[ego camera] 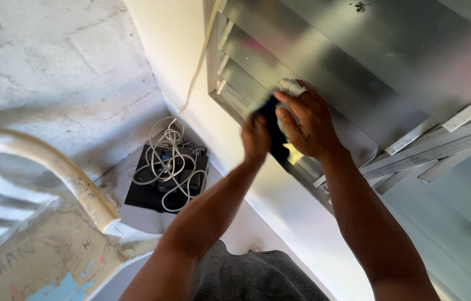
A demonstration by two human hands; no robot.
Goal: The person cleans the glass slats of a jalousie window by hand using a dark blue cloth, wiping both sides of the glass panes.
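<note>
Grey fabric (pixel 246 276) at our waist sits nearest; above it our left hand (pixel 256 136) and right hand (pixel 308 120) both grip a dark cloth (pixel 273 125) against the shiny metal louvre slats (pixel 313 61). Pressing hard could, we judge, bend a slat or scrape knuckles on its edge.

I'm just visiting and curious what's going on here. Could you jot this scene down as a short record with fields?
setting: head camera view of a louvred window with metal-grey slats in a white wall
left hand: gripping a dark cloth against the slats
right hand: fingers pressing a small white piece onto a slat
below: coiled white cable on a black box
near left: white plastic chair
</note>
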